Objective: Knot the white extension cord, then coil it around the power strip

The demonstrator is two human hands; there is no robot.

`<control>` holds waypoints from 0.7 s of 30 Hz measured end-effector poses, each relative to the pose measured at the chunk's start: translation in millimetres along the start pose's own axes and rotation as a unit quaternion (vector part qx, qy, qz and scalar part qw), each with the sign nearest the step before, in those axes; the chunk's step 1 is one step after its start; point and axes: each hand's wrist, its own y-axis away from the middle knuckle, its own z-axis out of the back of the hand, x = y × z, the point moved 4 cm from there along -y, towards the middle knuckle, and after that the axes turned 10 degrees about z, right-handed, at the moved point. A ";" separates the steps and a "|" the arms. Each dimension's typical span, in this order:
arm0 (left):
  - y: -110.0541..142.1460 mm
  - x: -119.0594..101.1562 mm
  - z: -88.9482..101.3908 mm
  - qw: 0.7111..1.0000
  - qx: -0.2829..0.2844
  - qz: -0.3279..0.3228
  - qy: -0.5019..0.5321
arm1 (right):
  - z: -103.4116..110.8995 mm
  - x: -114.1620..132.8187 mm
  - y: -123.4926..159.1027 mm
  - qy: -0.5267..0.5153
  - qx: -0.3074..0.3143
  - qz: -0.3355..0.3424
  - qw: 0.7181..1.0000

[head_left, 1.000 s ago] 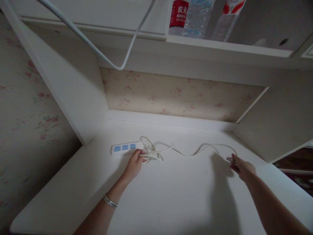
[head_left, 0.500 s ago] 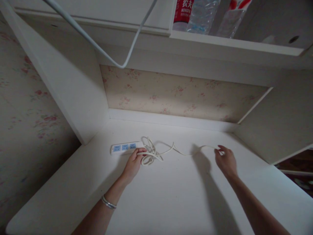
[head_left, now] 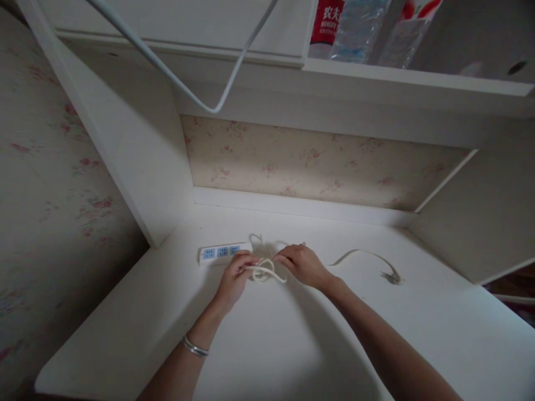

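A white power strip point(head_left: 224, 252) with blue sockets lies on the white desk point(head_left: 267, 345). Its cream cord point(head_left: 263, 270) is bunched in loops just right of the strip. My left hand point(head_left: 234, 277) is closed on the looped cord; a bracelet is on that wrist. My right hand point(head_left: 301, 264) has its fingers curled on the cord at the right side of the loops. The rest of the cord runs right along the desk to the plug point(head_left: 392, 276), which lies free.
A shelf point(head_left: 418, 81) above the desk holds water bottles point(head_left: 355, 28). A thick white cable point(head_left: 217, 103) hangs down in a loop from above. White side panels stand left and right of the alcove; floral wallpaper point(head_left: 317, 164) covers the back.
My right hand let go of the plug end and moved left across the desk to the bunched cord. The plug now lies on the desk. My left hand stayed at the loops.
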 end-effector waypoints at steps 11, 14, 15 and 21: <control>-7.3 -0.9 21.6 0.994 -0.060 -0.068 -0.063 | 87.5 -55.8 40.7 -0.043 -0.413 -0.226 0.881; -11.7 -4.7 37.7 0.987 -0.099 -0.088 -0.093 | 98.0 -67.7 62.9 -0.047 -0.454 -0.242 0.856; -12.7 -6.4 42.8 0.983 -0.109 -0.097 -0.108 | 99.8 -70.5 71.2 -0.040 -0.458 -0.249 0.853; -13.9 -13.4 74.8 0.959 -0.125 -0.119 -0.224 | 96.4 -79.8 123.3 0.069 -0.382 -0.281 0.878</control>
